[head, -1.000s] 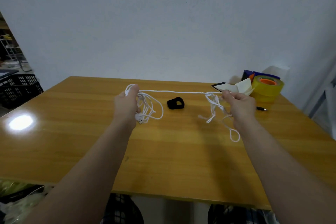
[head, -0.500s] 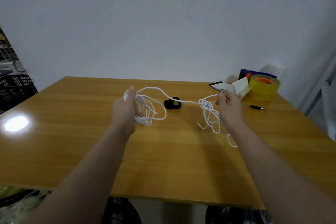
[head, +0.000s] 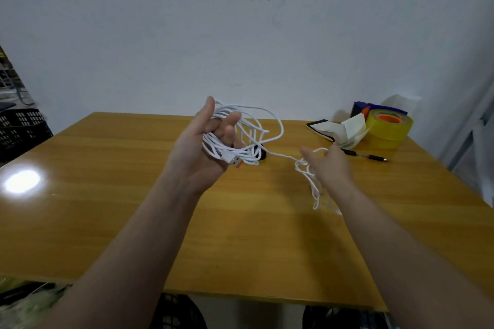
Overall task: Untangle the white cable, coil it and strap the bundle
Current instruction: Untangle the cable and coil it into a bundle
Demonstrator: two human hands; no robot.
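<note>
**Desk:** Where is the white cable point(head: 278, 125) in this shot?

**Photographer:** Above the counter point(head: 133, 195), strung between both hands. The left hand point(head: 197, 152) is palm-up, its fingers point(head: 230, 129) loosely curled through several neat loops, and the orange-tipped plug point(head: 235, 161) lies across the heel of the palm.

**Desk:** And the other end?

**Photographer:** A knotted clump point(head: 307, 171) hangs at the right hand point(head: 332, 165), with a tail dangling toward 6 o'clock. The hand's back faces the lens. A strand lies over it, but I cannot tell how far its fingers are closed.

**Desk:** So what does the next move turn on?

**Photographer:** On the one slack strand between them. It leaves the coil at about 4 o'clock and runs nearly level, along a 9-to-3 line, to the clump. The knot sits right against the right hand and well apart from the left, so my guess is the right hand picks it loose while the left takes up slack.

**Desk:** And the strap?

**Photographer:** A dark strap point(head: 263, 154) lies on the counter just behind the coil, at 3 o'clock of the left palm and mostly hidden.
</note>
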